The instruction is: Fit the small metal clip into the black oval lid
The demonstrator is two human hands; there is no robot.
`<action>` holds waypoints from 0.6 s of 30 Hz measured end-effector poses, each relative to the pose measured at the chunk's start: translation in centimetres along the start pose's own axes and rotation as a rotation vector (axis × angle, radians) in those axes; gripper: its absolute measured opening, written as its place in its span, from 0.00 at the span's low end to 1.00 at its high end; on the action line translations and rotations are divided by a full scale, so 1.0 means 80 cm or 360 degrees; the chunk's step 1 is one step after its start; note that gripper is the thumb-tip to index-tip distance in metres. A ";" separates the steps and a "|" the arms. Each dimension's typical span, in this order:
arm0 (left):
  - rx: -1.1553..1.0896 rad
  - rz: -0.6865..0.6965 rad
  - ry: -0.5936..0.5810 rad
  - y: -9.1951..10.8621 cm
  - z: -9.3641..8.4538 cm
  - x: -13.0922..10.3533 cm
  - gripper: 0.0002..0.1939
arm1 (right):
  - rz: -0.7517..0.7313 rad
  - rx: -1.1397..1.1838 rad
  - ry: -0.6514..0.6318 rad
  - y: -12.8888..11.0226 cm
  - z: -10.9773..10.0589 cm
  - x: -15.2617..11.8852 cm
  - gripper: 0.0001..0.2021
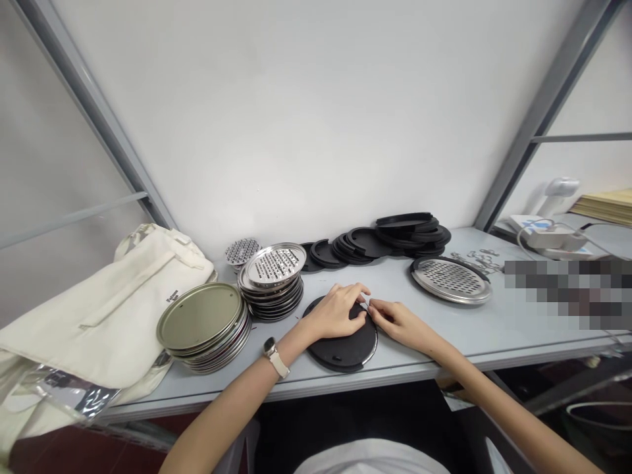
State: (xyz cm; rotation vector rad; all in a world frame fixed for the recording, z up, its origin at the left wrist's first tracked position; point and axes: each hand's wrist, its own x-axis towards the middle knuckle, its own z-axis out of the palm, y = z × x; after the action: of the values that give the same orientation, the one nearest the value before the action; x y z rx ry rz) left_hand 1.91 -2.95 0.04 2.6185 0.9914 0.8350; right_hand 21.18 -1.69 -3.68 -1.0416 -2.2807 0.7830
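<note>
A round black disc (343,352) lies flat at the front of the table, with a thin shiny line along its right edge and a small dark knob near the front. Lying across its top, my left hand (336,311) grips the disc, fingers bent over toward the right rim. My right hand (397,324) pinches at that rim, touching the left fingertips; whatever is between its fingers is too small to name. Left of the disc stands a stack of round metal graters (276,264), then a stack of olive-topped round plates (202,316).
Several black rings and lids (370,242) are heaped along the wall. A slotted metal disc (450,280) with a black rim lies at right, near loose small metal hooks (481,260). A cream bag (108,296) covers the left end. Grey posts (543,112) frame the table.
</note>
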 end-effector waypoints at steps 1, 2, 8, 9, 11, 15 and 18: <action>0.0002 0.0000 0.0002 0.000 0.000 0.000 0.19 | 0.0000 -0.0003 0.0003 0.000 0.000 0.000 0.16; 0.0005 -0.0003 0.0002 -0.001 0.000 0.000 0.19 | 0.0000 -0.0005 0.0006 0.000 0.000 0.000 0.16; 0.0003 0.0006 -0.0017 0.000 0.001 0.000 0.19 | 0.0003 -0.0008 0.0018 0.000 -0.001 -0.002 0.15; 0.0005 0.0006 -0.0019 0.000 0.000 0.000 0.19 | 0.0004 -0.0005 0.0018 0.000 -0.001 -0.003 0.15; 0.0011 0.0003 -0.0023 0.000 0.000 0.000 0.18 | 0.0004 -0.0003 0.0016 0.000 -0.001 -0.003 0.16; 0.0016 0.0001 -0.0033 0.000 0.000 0.001 0.18 | 0.0004 -0.0005 0.0020 0.000 -0.001 -0.001 0.16; 0.0008 -0.0007 -0.0029 0.000 0.000 0.001 0.18 | -0.0005 0.0007 0.0028 -0.001 -0.001 -0.001 0.16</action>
State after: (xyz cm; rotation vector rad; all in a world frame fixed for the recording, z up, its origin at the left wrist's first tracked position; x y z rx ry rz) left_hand 1.95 -2.93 0.07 2.6222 0.9953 0.8076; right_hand 21.22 -1.74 -3.56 -1.0387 -2.2643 0.7741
